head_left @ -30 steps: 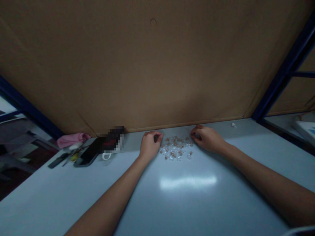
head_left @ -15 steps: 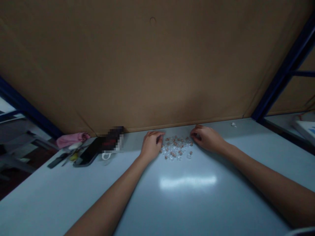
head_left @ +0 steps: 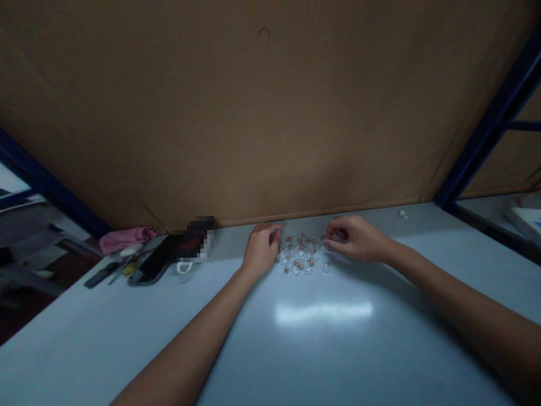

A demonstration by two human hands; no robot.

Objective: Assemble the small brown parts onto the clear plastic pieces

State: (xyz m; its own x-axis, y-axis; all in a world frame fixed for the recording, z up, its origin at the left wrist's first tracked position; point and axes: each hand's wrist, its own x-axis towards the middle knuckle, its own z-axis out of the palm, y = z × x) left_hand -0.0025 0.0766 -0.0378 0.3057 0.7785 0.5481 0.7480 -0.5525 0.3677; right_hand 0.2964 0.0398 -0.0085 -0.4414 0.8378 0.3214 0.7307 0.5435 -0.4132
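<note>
A loose pile of tiny clear bottles with brown cork-like tops (head_left: 299, 256) lies on the grey-white table. At the pile's left edge, my left hand (head_left: 261, 245) rests on its side with curved fingers and the thumb apart from them; nothing shows in it. My right hand (head_left: 355, 238) is at the right edge, slightly raised, with thumb and forefinger parted beside the nearest bottles. Its other fingers curl inward, and I see nothing held. One clear piece (head_left: 326, 269) sits a little apart at the pile's front right.
Behind the table (head_left: 296, 361) stands a brown board (head_left: 262, 124) between blue frame posts. To the left lie a phone (head_left: 154, 262), a pink cloth (head_left: 127, 239), keys (head_left: 129, 269) and a blurred-out dark item (head_left: 195, 239). A small white scrap (head_left: 403, 214) is at the back right.
My right hand has shifted slightly left and lifted, its thumb and forefinger now spread wider at the pile's edge. My left hand stays in place.
</note>
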